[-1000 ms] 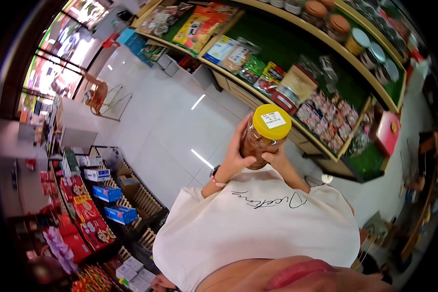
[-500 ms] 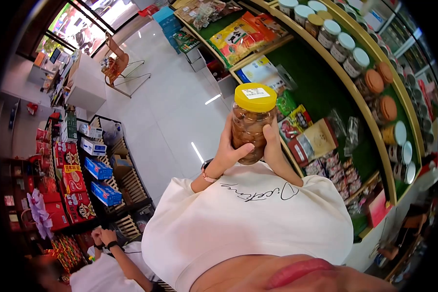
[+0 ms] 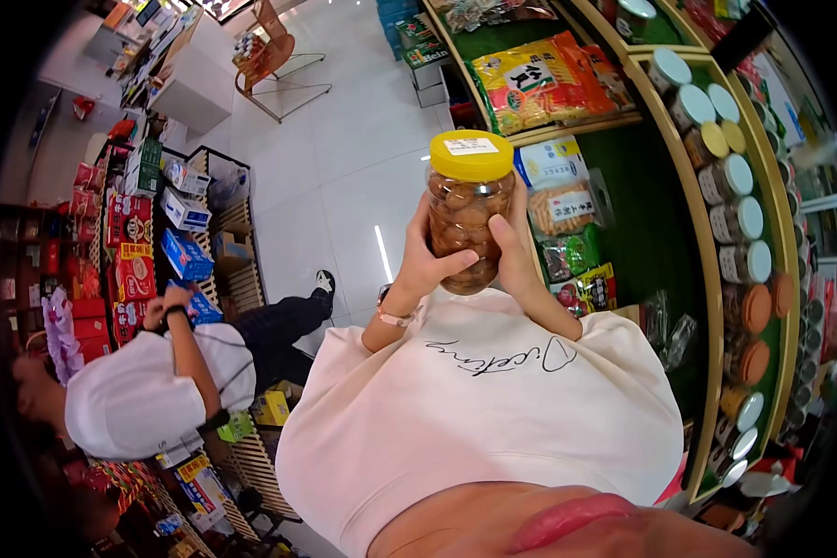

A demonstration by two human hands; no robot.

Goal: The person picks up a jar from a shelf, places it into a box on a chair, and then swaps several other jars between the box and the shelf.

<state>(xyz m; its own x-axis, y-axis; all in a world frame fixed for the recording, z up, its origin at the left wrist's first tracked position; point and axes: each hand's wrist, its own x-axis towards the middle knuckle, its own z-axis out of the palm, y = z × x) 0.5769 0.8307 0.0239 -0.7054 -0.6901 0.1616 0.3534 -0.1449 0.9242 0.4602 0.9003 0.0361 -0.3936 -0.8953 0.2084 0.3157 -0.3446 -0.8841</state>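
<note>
**Item:** clear jar [image 3: 465, 228] of brown, nut-like pieces, with a yellow lid [image 3: 471, 154] screwed on and a white label [image 3: 471, 146] on top. It is held up in front of the chest, over the floor and clear of every shelf.

**Grip:** the left hand [image 3: 425, 270] wraps the lower left wall, thumb laid across the front glass. The right hand [image 3: 514, 265] closes on the lower right wall, fingers pressed flat. Both hands clasp the jar.

**Change:** a second ago the jar leaned lid-first toward the camera. It now stands near upright, side wall presented and contents readable through the glass. Judged from this, the hold has settled and the lid is untouched.

**Newly in view:** another person in a white top [image 3: 130, 400], bent low at left, one hand [image 3: 172, 299] at the boxed goods.

**Surroundings:**
- White tiled floor [image 3: 344, 158], glossy with light streaks.
- Curved wooden shelving [image 3: 707, 279] lined in green at right, holding rows of lidded jars [image 3: 737, 223] and snack packets [image 3: 530, 79].
- Slatted wooden crates [image 3: 237, 279] of red and blue boxes at left.
- A chair [image 3: 274, 56] and a white counter [image 3: 195, 88] beyond.
</note>
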